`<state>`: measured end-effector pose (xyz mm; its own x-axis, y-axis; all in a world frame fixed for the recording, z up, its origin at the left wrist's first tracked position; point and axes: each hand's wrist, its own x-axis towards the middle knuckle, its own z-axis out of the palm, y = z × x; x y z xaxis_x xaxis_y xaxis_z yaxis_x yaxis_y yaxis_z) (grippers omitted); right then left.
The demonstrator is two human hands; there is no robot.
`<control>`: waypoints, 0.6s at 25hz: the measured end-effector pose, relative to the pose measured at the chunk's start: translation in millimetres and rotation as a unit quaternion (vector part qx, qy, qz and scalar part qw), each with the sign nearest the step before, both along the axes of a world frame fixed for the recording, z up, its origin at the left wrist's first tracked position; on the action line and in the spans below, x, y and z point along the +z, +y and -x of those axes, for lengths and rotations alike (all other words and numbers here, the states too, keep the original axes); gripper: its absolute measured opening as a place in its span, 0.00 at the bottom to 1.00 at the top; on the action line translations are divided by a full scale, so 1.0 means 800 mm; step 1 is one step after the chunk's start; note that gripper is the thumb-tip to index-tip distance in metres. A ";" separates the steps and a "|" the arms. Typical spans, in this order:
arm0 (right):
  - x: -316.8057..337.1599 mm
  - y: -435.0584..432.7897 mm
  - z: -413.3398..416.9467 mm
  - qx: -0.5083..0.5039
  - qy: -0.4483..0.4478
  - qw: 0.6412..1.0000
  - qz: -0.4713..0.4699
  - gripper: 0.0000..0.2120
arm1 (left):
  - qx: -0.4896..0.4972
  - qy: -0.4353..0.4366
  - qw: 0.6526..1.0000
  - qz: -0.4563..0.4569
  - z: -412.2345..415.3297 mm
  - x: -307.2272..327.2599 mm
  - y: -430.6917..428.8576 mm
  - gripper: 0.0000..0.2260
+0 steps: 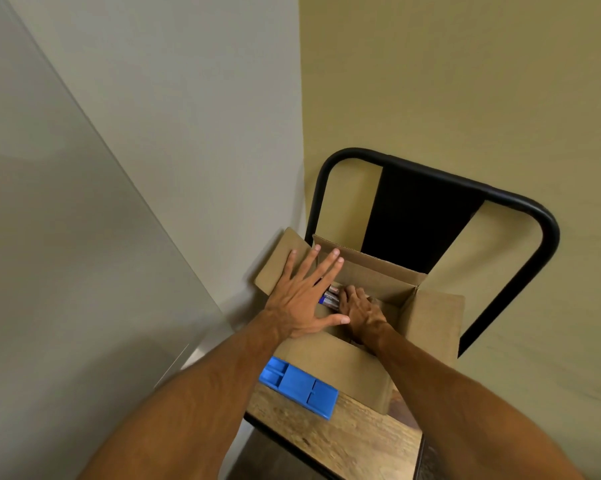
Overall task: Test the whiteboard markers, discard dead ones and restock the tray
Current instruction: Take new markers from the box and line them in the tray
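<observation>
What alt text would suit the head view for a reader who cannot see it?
A person's right hand reaches into an open cardboard box on a wooden chair seat, at some markers inside, while the left hand lies spread over the box's left flap. A blue tray sits beside the box.

Fingertips of the right hand (pixel 359 311) out of sight among markers (pixel 329 298) half behind the left hand (pixel 304 303), grip unclear.
</observation>
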<state>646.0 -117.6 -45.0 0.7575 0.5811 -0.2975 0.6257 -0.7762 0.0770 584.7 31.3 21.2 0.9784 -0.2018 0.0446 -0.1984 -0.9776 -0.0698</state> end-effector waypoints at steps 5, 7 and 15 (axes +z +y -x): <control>-0.005 0.003 0.000 -0.009 -0.008 1.000 0.008 0.30 | 0.010 0.006 1.000 -0.004 0.001 -0.001 0.000 0.45; -0.005 0.003 -0.001 -0.003 -0.007 1.000 0.013 0.30 | 0.017 0.009 1.000 -0.007 0.002 0.000 0.000 0.45; 0.020 0.003 0.009 -0.024 0.013 1.000 0.004 0.29 | 0.055 0.025 0.998 -0.018 0.025 0.008 -0.009 0.43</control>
<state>638.7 -115.4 -29.4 0.7766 0.5416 -0.3218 0.5896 -0.8048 0.0686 564.8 24.0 27.7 0.9955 -0.0937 -0.0100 -0.0943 -0.9908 -0.0975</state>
